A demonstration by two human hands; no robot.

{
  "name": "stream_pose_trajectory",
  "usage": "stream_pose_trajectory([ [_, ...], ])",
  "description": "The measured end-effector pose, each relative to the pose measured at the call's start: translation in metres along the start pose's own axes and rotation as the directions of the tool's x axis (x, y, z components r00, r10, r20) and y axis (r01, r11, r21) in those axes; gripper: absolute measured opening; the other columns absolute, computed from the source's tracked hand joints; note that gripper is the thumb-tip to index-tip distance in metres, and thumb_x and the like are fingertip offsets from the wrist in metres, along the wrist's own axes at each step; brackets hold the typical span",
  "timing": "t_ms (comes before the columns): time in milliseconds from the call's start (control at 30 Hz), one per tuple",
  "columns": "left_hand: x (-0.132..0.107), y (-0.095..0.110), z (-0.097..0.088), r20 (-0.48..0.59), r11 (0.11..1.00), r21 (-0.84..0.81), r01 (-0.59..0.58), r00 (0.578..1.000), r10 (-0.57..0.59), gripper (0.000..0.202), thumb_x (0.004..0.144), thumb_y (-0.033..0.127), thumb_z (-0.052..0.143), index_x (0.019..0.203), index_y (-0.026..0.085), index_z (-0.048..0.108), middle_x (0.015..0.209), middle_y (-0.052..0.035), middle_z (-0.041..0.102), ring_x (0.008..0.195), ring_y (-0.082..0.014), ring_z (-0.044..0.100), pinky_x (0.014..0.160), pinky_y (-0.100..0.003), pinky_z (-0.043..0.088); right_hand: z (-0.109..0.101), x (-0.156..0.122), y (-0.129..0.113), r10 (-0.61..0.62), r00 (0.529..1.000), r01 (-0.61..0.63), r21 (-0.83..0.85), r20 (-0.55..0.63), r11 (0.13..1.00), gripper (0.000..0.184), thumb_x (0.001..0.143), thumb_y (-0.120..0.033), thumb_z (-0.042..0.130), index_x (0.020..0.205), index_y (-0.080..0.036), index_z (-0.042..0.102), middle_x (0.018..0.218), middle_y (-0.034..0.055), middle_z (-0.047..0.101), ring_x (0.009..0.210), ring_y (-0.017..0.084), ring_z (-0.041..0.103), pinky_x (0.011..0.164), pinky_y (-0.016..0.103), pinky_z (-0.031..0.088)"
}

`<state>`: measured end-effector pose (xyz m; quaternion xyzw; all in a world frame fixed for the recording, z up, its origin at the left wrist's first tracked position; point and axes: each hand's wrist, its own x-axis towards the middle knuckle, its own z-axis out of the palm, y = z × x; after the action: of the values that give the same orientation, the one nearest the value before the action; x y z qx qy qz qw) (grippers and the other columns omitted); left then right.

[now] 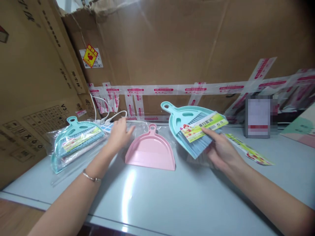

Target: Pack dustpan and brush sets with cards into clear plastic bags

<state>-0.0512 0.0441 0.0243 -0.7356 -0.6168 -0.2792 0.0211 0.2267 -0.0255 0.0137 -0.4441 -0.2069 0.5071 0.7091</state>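
My right hand grips a turquoise dustpan with a grey-blue brush lying in it. A printed card label covers part of the brush, and my thumb presses on the card. The set is raised above the table and tilted, its looped handle toward the upper left. My left hand is over the table with thumb and fingers apart, slightly blurred, holding nothing I can see. Just right of it lies a pink dustpan. To its left, another turquoise dustpan and brush set sits in clear plastic wrapping.
A loose printed card lies at the right, near a pixelated upright object. White cables run along the back left. Large cardboard boxes stand behind and left of the grey table.
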Motion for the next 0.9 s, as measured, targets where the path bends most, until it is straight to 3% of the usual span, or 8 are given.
stream_pose_trajectory([
  [100, 0.013, -0.031, -0.008, 0.047, 0.933, 0.300, 0.199, 0.974, -0.222, 0.040, 0.079, 0.040, 0.053, 0.106, 0.011, 0.050, 0.116, -0.0263, 0.056, 0.114, -0.0440, 0.045, 0.089, -0.057, 0.033, -0.002, 0.005, -0.002, 0.013, 0.998, -0.011, 0.021, -0.057, 1.000, 0.029, 0.071, -0.011, 0.062, 0.098, -0.022, 0.060, 0.097, 0.0012, 0.069, 0.088, 0.018, 0.066, 0.067, 0.028, 0.059],
  [233, 0.016, -0.041, -0.011, 0.121, 0.952, 0.199, 0.234, 0.958, -0.261, 0.030, 0.080, 0.029, 0.049, 0.108, 0.018, 0.048, 0.101, -0.0151, 0.064, 0.101, -0.0358, 0.056, 0.082, -0.049, 0.039, -0.005, 0.006, 0.001, 0.054, 0.997, -0.053, 0.028, -0.047, 0.998, 0.031, 0.073, -0.011, 0.062, 0.101, -0.021, 0.059, 0.099, 0.0017, 0.069, 0.088, 0.018, 0.066, 0.068, 0.027, 0.059],
  [367, 0.017, -0.030, -0.018, -0.252, 0.999, 0.024, 0.024, 0.968, -0.017, 0.025, 0.082, 0.020, 0.046, 0.106, 0.019, 0.048, 0.088, -0.0065, 0.063, 0.089, -0.0231, 0.059, 0.081, -0.037, 0.042, -0.004, 0.003, -0.001, 0.018, 0.999, -0.016, 0.046, -0.037, 0.999, 0.030, 0.074, -0.011, 0.062, 0.101, -0.022, 0.060, 0.098, 0.0012, 0.069, 0.085, 0.017, 0.066, 0.070, 0.028, 0.059],
  [533, 0.014, -0.017, -0.032, -0.754, 0.881, -0.255, -0.399, 0.653, 0.078, 0.014, 0.085, 0.027, 0.050, 0.097, 0.021, 0.048, 0.090, -0.0030, 0.053, 0.074, -0.0138, 0.060, 0.070, -0.028, 0.049, -0.001, 0.000, -0.008, -0.059, 0.997, 0.062, 0.070, -0.051, 0.996, 0.028, 0.072, -0.009, 0.061, 0.098, -0.020, 0.061, 0.094, 0.0007, 0.070, 0.077, 0.014, 0.067, 0.063, 0.021, 0.058],
  [600, 0.013, -0.012, -0.036, -0.788, 0.741, -0.422, -0.521, 0.616, -0.016, 0.013, 0.085, 0.029, 0.052, 0.095, 0.022, 0.047, 0.086, -0.0004, 0.050, 0.060, -0.0095, 0.058, 0.055, -0.024, 0.049, 0.000, -0.001, -0.012, -0.096, 0.994, 0.101, 0.107, -0.056, 0.989, 0.028, 0.071, -0.006, 0.060, 0.097, -0.018, 0.062, 0.091, 0.0012, 0.070, 0.073, 0.013, 0.066, 0.061, 0.020, 0.058],
  [667, 0.013, -0.008, -0.037, -0.733, 0.602, -0.584, -0.545, 0.672, -0.103, 0.014, 0.083, 0.029, 0.056, 0.093, 0.023, 0.047, 0.080, 0.0018, 0.049, 0.049, -0.0065, 0.054, 0.044, -0.020, 0.046, 0.000, -0.001, -0.018, -0.117, 0.992, 0.122, 0.117, -0.045, 0.986, 0.027, 0.072, -0.006, 0.059, 0.097, -0.016, 0.062, 0.091, 0.0026, 0.070, 0.069, 0.013, 0.066, 0.060, 0.023, 0.058],
  [767, 0.013, -0.007, -0.030, -0.475, 0.517, -0.768, -0.377, 0.877, -0.067, 0.019, 0.076, 0.027, 0.062, 0.089, 0.022, 0.049, 0.072, 0.0040, 0.051, 0.041, -0.0050, 0.050, 0.035, -0.018, 0.041, -0.003, -0.001, -0.029, -0.132, 0.991, 0.134, 0.110, -0.023, 0.985, 0.027, 0.074, -0.009, 0.057, 0.099, -0.016, 0.063, 0.092, 0.0047, 0.070, 0.069, 0.015, 0.066, 0.060, 0.030, 0.058],
  [900, 0.010, -0.007, -0.004, 0.014, 0.694, -0.718, -0.052, 0.996, 0.089, 0.016, 0.075, 0.028, 0.059, 0.086, 0.018, 0.052, 0.068, 0.0039, 0.052, 0.038, -0.0061, 0.049, 0.033, -0.019, 0.041, -0.007, -0.003, -0.040, -0.162, 0.987, 0.159, 0.126, 0.010, 0.979, 0.034, 0.073, -0.010, 0.058, 0.106, -0.020, 0.061, 0.092, 0.0062, 0.070, 0.076, 0.020, 0.067, 0.062, 0.037, 0.058],
])
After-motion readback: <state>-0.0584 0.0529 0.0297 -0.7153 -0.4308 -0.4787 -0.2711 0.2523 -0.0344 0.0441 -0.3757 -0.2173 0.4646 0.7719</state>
